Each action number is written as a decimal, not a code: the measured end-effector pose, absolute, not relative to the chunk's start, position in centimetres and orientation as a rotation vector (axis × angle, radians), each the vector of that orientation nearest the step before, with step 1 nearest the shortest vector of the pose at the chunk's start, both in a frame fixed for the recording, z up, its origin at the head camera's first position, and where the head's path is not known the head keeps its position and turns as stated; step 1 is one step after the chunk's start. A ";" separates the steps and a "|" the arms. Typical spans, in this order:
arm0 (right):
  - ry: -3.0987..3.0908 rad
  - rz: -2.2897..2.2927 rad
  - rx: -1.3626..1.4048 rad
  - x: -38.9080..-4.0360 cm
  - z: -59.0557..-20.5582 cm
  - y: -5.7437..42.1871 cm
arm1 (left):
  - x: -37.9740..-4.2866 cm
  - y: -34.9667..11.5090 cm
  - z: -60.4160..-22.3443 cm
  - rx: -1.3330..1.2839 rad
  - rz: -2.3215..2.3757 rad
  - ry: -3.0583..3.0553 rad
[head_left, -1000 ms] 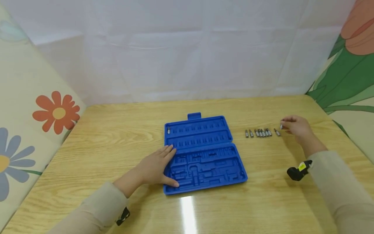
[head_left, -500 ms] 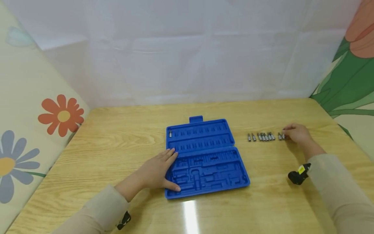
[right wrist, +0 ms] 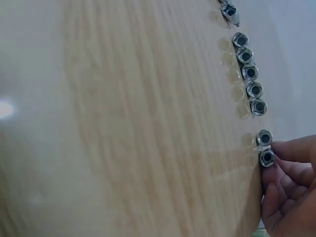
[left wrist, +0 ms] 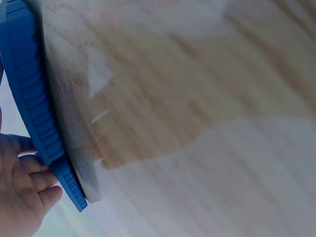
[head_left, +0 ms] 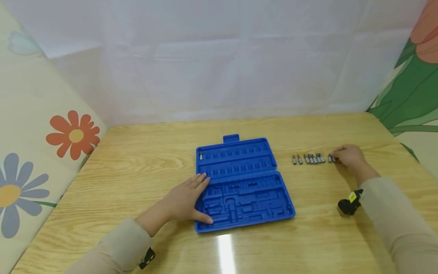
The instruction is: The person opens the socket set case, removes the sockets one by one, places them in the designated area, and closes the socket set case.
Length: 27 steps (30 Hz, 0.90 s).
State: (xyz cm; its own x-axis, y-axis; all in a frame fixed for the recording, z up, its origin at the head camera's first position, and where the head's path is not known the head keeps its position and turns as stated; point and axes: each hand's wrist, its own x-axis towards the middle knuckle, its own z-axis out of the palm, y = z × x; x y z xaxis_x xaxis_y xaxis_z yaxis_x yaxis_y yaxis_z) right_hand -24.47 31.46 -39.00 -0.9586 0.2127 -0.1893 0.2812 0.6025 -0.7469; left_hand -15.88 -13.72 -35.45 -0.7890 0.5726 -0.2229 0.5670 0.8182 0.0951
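Observation:
An opened blue plastic tool case [head_left: 253,222] lies flat with moulded slots in both halves. My left hand [head_left: 183,199] rests on its left edge, fingers spread and thumb over the front corner. One small metal bit socket [head_left: 200,155] sits in the case's top left slot. My right hand [head_left: 350,156] pinches another bit socket [right wrist: 267,158] at the right end of a row on the table. Its square-holed end shows in the right wrist view, close beside a neighbouring bit socket [right wrist: 264,138].
Several more bit sockets [head_left: 314,159] lie in a row on the wooden table [head_left: 143,152], between the case and my right hand. A white sheet [head_left: 205,83] hangs behind the table. Floral panels [head_left: 24,114] flank both sides.
My right hand has lowered its bit socket to the table, beside the one lying at the row's right end. The left hand stays on the case; the head view has shifted slightly.

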 end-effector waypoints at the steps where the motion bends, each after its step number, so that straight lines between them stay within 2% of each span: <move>1: 2.747 -1.291 0.424 -24.4 -39.0 31.5 | -15.9 -13.7 -35.5 0.880 0.034 2.764; 19: 2.669 -1.481 0.440 -23.4 -38.5 32.4 | -16.0 -13.4 -35.4 0.888 0.027 2.773; 27: 2.503 -1.806 0.251 -23.7 -37.9 30.0 | -16.0 -13.8 -35.6 0.879 0.037 2.777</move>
State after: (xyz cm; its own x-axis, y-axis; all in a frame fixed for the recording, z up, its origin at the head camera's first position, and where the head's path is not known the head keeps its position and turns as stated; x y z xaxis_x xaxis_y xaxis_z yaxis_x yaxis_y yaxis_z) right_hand -23.70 30.02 -37.86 -0.9859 0.1048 -0.1306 0.1570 0.3069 -0.9387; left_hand -16.03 -13.82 -35.62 -0.7942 0.5707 -0.2087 0.5650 0.8199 0.0921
